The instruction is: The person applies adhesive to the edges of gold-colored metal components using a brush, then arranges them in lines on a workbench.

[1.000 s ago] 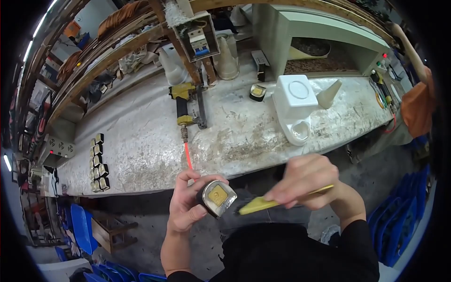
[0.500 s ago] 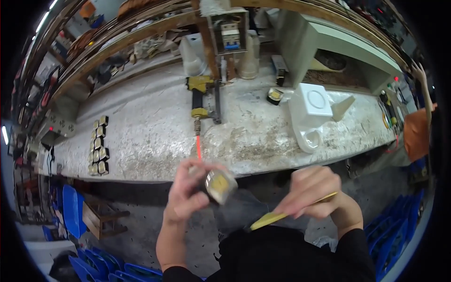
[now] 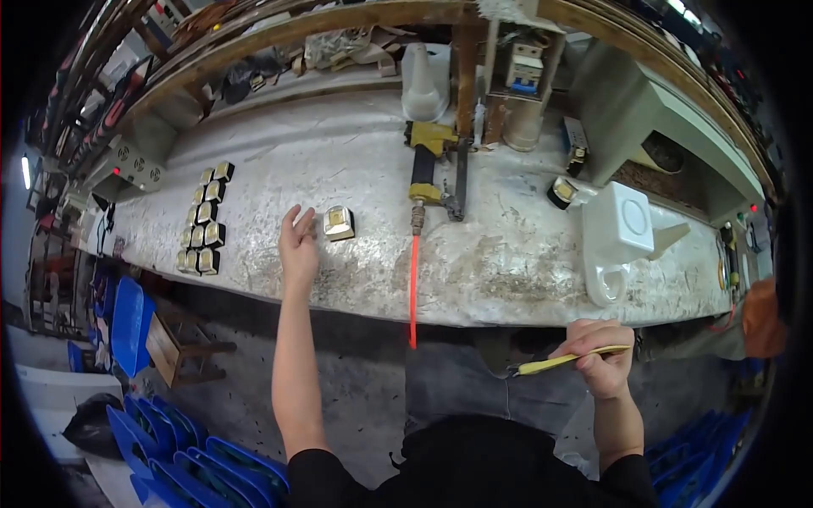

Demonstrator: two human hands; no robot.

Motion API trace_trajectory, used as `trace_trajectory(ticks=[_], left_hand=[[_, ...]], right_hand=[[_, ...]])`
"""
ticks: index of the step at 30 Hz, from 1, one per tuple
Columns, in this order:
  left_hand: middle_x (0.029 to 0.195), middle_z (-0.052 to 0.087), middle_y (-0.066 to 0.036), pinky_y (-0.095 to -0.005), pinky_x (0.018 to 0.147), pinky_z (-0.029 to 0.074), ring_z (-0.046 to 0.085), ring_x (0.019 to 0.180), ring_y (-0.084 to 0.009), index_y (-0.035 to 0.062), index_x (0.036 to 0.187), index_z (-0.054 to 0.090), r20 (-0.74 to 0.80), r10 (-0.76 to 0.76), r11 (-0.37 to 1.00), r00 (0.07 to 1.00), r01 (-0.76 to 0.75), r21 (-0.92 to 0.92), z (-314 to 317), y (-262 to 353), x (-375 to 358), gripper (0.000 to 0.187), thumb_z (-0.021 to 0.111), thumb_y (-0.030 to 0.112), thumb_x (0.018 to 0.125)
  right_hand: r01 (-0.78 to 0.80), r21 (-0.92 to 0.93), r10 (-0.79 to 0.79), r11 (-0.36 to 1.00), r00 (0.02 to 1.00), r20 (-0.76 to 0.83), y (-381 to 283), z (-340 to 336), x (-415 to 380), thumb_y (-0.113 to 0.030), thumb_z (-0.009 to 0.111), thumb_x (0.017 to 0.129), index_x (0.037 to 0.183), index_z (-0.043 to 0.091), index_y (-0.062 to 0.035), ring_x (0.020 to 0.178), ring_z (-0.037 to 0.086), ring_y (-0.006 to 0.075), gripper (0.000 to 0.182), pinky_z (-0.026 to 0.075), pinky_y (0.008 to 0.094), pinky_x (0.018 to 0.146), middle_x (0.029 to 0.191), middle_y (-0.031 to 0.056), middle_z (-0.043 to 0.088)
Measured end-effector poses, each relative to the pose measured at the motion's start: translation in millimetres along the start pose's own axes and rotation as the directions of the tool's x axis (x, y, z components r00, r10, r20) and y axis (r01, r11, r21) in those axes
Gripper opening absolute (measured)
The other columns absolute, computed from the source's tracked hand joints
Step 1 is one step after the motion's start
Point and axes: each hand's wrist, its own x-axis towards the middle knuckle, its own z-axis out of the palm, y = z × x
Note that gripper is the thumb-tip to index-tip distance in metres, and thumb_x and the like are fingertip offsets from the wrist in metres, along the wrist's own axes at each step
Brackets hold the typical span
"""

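My left hand point(image 3: 299, 245) reaches over the workbench, fingers apart and holding nothing. Just right of its fingertips, a small square block point(image 3: 339, 222) with a shiny cream-gold top and black sides rests on the bench, apart from the hand. To the left, several similar blocks point(image 3: 203, 235) sit together in rows. In front of the bench, my right hand point(image 3: 603, 360) is closed around a slim yellow-handled brush point(image 3: 550, 364). Its dark tip points left; the bristles are too small to make out clearly.
A yellow-and-black air tool point(image 3: 426, 165) with a red hose point(image 3: 414, 288) lies mid-bench. At right stand a white plastic container point(image 3: 616, 224), another small block point(image 3: 561, 192) and a grey box-like housing point(image 3: 677, 144). Blue chairs or bins point(image 3: 203, 461) and a wooden stool point(image 3: 174, 347) are below.
My left hand has set the block down on the bench and let go, moving forward and left. My right hand still holds the brush. The view has shifted left.
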Motion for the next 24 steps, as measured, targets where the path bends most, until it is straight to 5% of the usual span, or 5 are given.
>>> trace_trajectory(ticks=[4,10,12,14,24], left_hand=[[0.131,0.058,-0.022,-0.0393,0.101,0.043,0.055,0.114,-0.0325,0.0001,0.147,0.039,-0.174,0.268,0.881,0.948,-0.168,0.441,24.5,-8.0,-38.2,0.072,0.068,0.005,0.081],[0.115,0.056,-0.023,-0.0480,0.101,0.038,0.052,0.105,-0.0377,-0.0106,0.142,0.038,-0.261,0.328,0.679,0.908,-0.034,0.734,73.9,5.8,-24.7,0.085,0.075,0.026,0.075],[0.113,0.058,-0.021,-0.0480,0.099,0.038,0.056,0.102,-0.0373,-0.0087,0.145,0.036,-0.157,0.574,0.425,0.804,-0.129,0.896,63.6,-16.3,-5.9,0.087,0.074,0.031,0.077],[0.117,0.056,-0.023,-0.0508,0.101,0.034,0.051,0.108,-0.0384,-0.0085,0.144,0.036,-0.260,0.399,0.634,0.879,-0.060,0.771,42.0,22.1,13.6,0.083,0.071,0.023,0.076],[0.118,0.061,-0.025,-0.0547,0.097,0.032,0.050,0.111,-0.0389,-0.0035,0.147,0.032,-0.478,0.355,0.370,0.804,0.348,0.861,-159.4,22.3,142.4,0.083,0.070,0.017,0.076]], right_hand=[[-0.089,0.009,0.089,0.996,0.992,-0.090,13.5,1.4,4.9,-0.013,0.076,0.087,0.096,0.072,-0.0009,0.058,0.054,0.0162,0.015,0.043,0.0243,0.054,0.083,0.0141,0.072],[-0.160,0.029,0.162,0.987,0.962,-0.221,30.9,1.5,-5.1,-0.016,0.077,0.088,0.097,0.070,-0.0002,0.057,0.052,0.0168,0.019,0.042,0.0247,0.053,0.080,0.0155,0.070],[-0.161,0.103,0.181,0.982,0.956,-0.229,34.8,-7.2,-13.7,-0.017,0.077,0.088,0.097,0.069,0.0000,0.057,0.051,0.0169,0.021,0.042,0.0248,0.052,0.079,0.0160,0.070],[-0.151,0.195,0.196,0.969,0.951,-0.237,39.2,16.2,15.8,-0.018,0.077,0.088,0.097,0.068,0.0002,0.057,0.050,0.0171,0.022,0.041,0.0250,0.052,0.078,0.0165,0.069],[-0.146,0.102,0.172,0.984,0.932,-0.319,51.3,10.6,4.9,-0.024,0.075,0.092,0.100,0.059,-0.0035,0.062,0.051,0.0169,0.027,0.042,0.0246,0.054,0.082,0.0115,0.061]])
